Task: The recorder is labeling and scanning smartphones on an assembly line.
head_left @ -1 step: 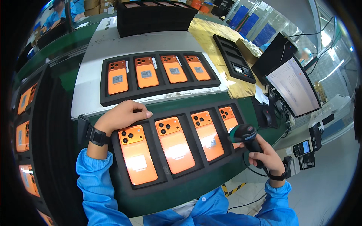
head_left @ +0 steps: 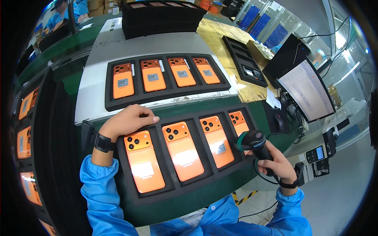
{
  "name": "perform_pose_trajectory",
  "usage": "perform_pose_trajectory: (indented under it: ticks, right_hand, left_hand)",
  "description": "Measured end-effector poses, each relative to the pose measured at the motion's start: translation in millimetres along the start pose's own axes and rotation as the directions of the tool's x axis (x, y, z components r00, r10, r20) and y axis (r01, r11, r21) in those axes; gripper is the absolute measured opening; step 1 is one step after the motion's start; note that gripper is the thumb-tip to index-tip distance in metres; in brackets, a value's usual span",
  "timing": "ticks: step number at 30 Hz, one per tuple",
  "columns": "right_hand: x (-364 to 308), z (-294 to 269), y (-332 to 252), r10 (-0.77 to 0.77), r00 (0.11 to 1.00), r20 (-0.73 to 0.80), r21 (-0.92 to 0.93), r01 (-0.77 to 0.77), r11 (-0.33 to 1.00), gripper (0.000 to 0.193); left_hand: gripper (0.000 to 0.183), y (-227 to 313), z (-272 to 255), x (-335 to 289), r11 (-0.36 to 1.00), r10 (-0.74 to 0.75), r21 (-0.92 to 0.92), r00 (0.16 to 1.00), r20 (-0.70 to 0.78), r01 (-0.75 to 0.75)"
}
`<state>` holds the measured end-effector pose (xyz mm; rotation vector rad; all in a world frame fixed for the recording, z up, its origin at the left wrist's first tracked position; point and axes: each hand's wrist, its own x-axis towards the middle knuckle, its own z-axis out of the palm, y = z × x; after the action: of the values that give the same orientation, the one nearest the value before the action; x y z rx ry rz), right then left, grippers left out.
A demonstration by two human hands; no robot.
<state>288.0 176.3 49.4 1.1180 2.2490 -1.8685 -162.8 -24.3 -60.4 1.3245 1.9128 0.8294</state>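
The near foam tray is plain black, and the four smartphones inside it are bright orange, with black lenses. Over the right end of the tray, the barcode scanner is black with a green band. Under the tray, the counter is dark green. Beyond the tray, the board is greyish white. Nearer than the tray, the floor tape has yellow and black diagonal stripes.

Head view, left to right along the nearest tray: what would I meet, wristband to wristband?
Left wristband → leftmost orange phone → second phone → third phone → scanner head → right wristband. The fourth phone overlaps the scanner head, so it is left out.
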Motion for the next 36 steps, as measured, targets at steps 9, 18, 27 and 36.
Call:
perform_pose_trajectory:
  ticks: [9,18,27,36]
  right_hand:
    - [15.0,21.8,-9.3,0.054,0.99,0.128,-0.072,-0.045,0.996,0.076]
    - [33.4,81.9,-46.9,0.056,0.931,0.36,-0.156,0.001,0.988,0.081]
    - [49.8,103.8,-67.1,0.095,0.875,0.475,-0.251,0.031,0.967,0.087]
    - [79.3,151.6,-73.2,-0.068,0.78,0.622,-0.253,0.283,0.925,0.09]
  left_hand:
    - [0.048,3.0,-0.1,-0.7,1.0,-0.002,0.003,1.0,0.001,0.002]
    - [0.045,5.5,-2.0,0.6,0.999,-0.035,0.009,0.999,0.028,0.034]
    - [0.049,-4.2,-0.2,0.6,0.997,0.073,0.002,0.997,0.005,-0.073]
    - [0.046,0.2,-5.9,3.1,0.994,0.109,0.009,0.994,0.017,-0.109]
